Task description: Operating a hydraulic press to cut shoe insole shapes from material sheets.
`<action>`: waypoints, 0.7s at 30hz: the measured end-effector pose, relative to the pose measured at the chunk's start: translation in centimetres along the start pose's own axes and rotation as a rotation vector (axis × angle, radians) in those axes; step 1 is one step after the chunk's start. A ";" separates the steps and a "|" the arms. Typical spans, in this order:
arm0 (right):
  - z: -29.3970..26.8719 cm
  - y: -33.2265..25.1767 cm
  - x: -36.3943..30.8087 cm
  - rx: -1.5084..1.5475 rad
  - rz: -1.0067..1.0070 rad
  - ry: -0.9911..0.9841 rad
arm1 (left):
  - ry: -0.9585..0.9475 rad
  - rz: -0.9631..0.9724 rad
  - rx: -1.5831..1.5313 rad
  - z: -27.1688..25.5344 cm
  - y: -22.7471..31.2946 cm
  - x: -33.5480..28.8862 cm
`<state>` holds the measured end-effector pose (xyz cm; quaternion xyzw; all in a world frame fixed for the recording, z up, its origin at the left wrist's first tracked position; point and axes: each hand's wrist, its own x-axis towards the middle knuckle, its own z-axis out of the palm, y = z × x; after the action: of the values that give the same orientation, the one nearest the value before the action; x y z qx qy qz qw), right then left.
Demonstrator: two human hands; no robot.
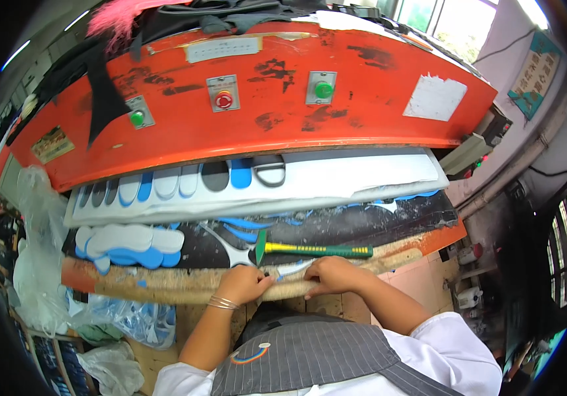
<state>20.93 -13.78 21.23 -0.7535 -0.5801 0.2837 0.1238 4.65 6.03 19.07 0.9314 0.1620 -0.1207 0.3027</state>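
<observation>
My left hand (242,285) rests at the padded front edge (184,285) of the machine bed. Its fingers are curled together at a small dark bit, too small to name. A little to the right, my right hand (336,274) bends over the same edge with its fingers closed; what they hold, if anything, is hidden. Between the hands lies a pale curved offcut (293,268). Just beyond them is a hammer (316,250) with a green and yellow handle. White and blue sole-shaped foam pieces (132,239) are piled to the left.
A large orange-red press head (264,92) with push buttons spans the far side. Beneath it lies a thick white foam sheet (349,175) with a row of sole-shaped outlines. Blue scraps (240,231) litter the black bed. Clear plastic bags (39,264) hang at the left.
</observation>
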 end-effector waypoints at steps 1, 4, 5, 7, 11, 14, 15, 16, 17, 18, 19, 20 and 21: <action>-2.4 0.1 0.9 0.180 0.032 -0.101 | 0.023 0.014 -0.103 -1.3 0.0 1.0; -5.6 3.4 7.0 0.065 -0.075 0.301 | 0.489 0.220 -0.308 -3.9 0.4 7.2; -6.3 4.4 10.3 0.067 -0.141 0.450 | 0.540 0.246 -0.324 -4.3 -1.2 10.1; -7.1 7.0 16.9 0.075 -0.207 0.644 | 0.750 0.365 -0.186 -4.1 -2.7 15.5; -10.0 10.3 27.7 -0.259 -0.203 0.556 | 0.665 0.320 -0.067 -2.4 -5.4 20.7; -10.2 8.2 33.5 -0.510 -0.183 0.176 | 0.700 0.341 -0.123 -2.6 -7.7 20.5; -10.7 8.4 34.5 -0.698 -0.187 0.263 | 0.679 0.325 -0.168 -3.0 -7.1 20.8; -11.2 9.9 35.3 -0.754 -0.185 0.264 | 0.651 0.365 -0.180 -3.1 -5.7 21.7; -11.4 10.3 36.1 -0.702 -0.234 0.214 | 0.682 0.404 -0.215 -3.6 -5.5 21.8; -11.2 10.5 36.6 -0.719 -0.239 0.252 | 0.714 0.440 -0.253 -4.1 -5.1 21.8; -10.6 11.6 36.9 -0.741 -0.242 0.284 | 0.697 0.448 -0.261 -4.7 -3.4 22.1; -11.0 10.9 37.3 -0.701 -0.267 0.276 | 0.739 0.446 -0.302 -6.3 -3.1 21.7; -12.1 10.1 37.4 -0.659 -0.308 0.272 | 0.791 0.435 -0.333 -7.8 -3.3 21.4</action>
<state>42.14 20.26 15.15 -0.6878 -0.7246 -0.0421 -0.0081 24.01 18.14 16.56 0.8571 0.0833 0.3366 0.3810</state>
